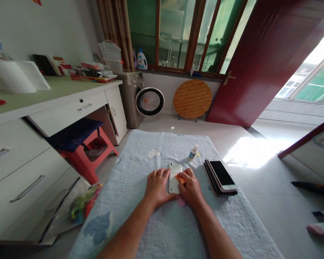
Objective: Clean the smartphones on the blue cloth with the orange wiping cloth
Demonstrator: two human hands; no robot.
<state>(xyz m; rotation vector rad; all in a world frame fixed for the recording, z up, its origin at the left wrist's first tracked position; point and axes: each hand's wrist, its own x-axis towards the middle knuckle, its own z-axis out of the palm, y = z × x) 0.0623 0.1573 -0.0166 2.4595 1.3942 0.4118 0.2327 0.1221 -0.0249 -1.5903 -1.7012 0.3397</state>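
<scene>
A white phone lies back-up on a pale blue towel spread over a table. My left hand rests flat along the phone's left edge and holds it down, fingers together. My right hand is closed on a small orange piece pressed against the phone's right side. A stack of several phones lies just right of my right hand, the top one screen-up. A small bottle with a blue label stands beyond the phone. A white wad lies to the far left of it.
A white desk with drawers runs along the left, a red stool under it. A washing machine and a round wooden tabletop stand at the far wall. Tools lie on the floor at right.
</scene>
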